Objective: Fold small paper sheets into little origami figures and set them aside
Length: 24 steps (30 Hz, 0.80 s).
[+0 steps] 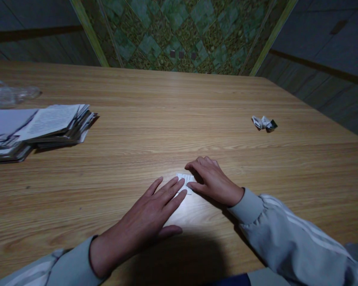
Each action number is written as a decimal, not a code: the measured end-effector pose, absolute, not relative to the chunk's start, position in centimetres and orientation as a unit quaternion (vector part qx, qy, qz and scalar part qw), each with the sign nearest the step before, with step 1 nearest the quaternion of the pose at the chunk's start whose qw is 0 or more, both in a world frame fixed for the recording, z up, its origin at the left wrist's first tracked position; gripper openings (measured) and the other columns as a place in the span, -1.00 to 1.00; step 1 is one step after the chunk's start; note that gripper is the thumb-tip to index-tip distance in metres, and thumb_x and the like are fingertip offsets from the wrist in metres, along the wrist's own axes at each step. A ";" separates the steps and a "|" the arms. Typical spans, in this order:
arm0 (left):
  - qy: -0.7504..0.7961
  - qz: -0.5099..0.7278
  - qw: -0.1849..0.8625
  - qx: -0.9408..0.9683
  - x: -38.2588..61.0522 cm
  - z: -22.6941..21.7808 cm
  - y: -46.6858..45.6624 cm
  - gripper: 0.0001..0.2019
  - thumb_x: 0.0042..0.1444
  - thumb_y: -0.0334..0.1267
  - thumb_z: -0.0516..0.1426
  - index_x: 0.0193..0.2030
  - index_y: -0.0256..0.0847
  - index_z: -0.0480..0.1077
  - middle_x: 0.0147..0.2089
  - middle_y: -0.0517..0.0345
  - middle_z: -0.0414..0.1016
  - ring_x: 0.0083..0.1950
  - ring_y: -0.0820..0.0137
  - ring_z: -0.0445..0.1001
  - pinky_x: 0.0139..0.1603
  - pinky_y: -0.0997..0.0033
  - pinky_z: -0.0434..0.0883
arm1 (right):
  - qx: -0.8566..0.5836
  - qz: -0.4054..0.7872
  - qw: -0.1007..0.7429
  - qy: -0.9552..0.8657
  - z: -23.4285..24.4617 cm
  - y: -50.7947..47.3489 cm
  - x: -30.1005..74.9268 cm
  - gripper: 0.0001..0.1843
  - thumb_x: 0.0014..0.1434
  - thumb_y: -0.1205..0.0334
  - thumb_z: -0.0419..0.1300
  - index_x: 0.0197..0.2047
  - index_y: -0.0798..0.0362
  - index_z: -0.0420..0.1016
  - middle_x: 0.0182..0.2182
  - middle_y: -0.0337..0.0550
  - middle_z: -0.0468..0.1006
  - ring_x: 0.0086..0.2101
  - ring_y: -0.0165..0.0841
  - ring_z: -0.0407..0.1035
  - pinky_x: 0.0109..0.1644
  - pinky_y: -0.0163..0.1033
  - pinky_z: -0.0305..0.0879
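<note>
A small piece of white printed paper (185,179) lies flat on the wooden table (179,119), mostly covered by my hands. My left hand (150,216) rests flat with fingers stretched out, the fingertips pressing on the paper's left part. My right hand (211,180) is curled over the paper's right edge, fingers bent and pressing down on it. How much of the paper is folded is hidden under the fingers.
A messy stack of printed paper sheets (38,129) sits at the left. Clear crumpled plastic (6,95) lies behind the stack. A small folded paper shape (264,123) rests at the right. Green patterned floor shows beyond the table's far edge.
</note>
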<state>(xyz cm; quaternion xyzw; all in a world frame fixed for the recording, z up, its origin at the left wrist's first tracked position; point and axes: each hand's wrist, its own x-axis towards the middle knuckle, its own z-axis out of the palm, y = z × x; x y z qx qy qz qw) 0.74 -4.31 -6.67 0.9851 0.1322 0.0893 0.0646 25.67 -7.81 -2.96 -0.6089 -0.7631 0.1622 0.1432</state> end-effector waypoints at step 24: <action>0.132 0.095 0.081 0.983 0.6 -5.9 -4.3 -0.38 0.26 0.03 0.18 0.41 -0.01 0.18 0.50 -0.12 0.08 0.50 0.00 0.07 0.41 -0.17 0.10 | -0.657 0.155 0.163 -0.720 -3.7 -7.5 25.8 -0.40 0.12 0.03 0.39 0.16 0.02 0.37 -0.03 -0.02 0.44 -0.02 -0.12 0.27 0.06 -0.06 0.10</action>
